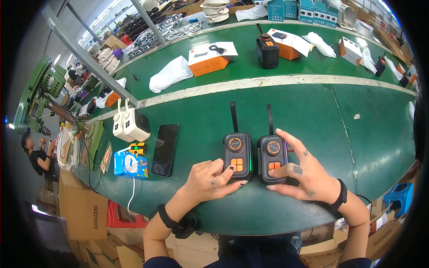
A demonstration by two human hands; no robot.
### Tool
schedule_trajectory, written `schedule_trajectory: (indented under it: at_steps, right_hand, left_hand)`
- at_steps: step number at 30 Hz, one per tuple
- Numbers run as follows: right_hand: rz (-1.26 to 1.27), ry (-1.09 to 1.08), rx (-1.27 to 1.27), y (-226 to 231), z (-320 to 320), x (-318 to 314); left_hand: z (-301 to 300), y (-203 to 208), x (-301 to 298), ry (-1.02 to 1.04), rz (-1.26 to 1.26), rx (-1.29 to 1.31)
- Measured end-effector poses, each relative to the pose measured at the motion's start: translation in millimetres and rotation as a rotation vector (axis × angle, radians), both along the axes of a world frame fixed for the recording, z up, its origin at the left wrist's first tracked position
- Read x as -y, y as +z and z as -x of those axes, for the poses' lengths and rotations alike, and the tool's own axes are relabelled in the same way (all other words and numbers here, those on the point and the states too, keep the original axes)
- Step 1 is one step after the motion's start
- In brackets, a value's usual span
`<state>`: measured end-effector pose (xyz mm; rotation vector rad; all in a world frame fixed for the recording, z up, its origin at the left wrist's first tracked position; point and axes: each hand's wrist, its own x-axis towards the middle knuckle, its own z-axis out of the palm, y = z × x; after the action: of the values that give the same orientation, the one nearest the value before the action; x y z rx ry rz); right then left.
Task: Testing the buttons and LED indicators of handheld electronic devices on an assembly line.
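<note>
Two dark grey portable speakers with orange buttons lie side by side on the green conveyor belt (313,116), straps pointing away. The left hand (210,178), fingers curled, presses a fingertip on the orange buttons of the left speaker (238,156); the right hand (304,174), fingers spread and grasping nothing, rests on the right speaker (271,158), one finger on its buttons. A black smartphone (165,149) lies left of them
</note>
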<state>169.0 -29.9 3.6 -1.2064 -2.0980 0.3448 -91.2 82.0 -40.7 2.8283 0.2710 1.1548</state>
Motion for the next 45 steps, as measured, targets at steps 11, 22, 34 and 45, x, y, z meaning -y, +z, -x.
schedule_trajectory:
  at_steps: [11,22,34,45]
  right_hand:
    - [-0.006,-0.012,0.002,0.4,-0.8,-1.9]
    - [-0.032,-0.041,-0.002,-8.4,7.1,-2.0]
    - [-0.056,-0.071,0.002,-3.7,14.9,-3.9]
    - [-0.107,-0.026,0.045,-2.0,21.1,-10.6]
  left_hand:
    - [2.5,-4.0,0.2,0.043,0.271,0.045]
    - [3.2,2.4,1.4,0.123,0.164,-0.004]
    - [11.0,1.1,4.3,0.109,0.190,-0.023]
    - [18.0,-8.8,-4.5,0.061,0.154,0.028]
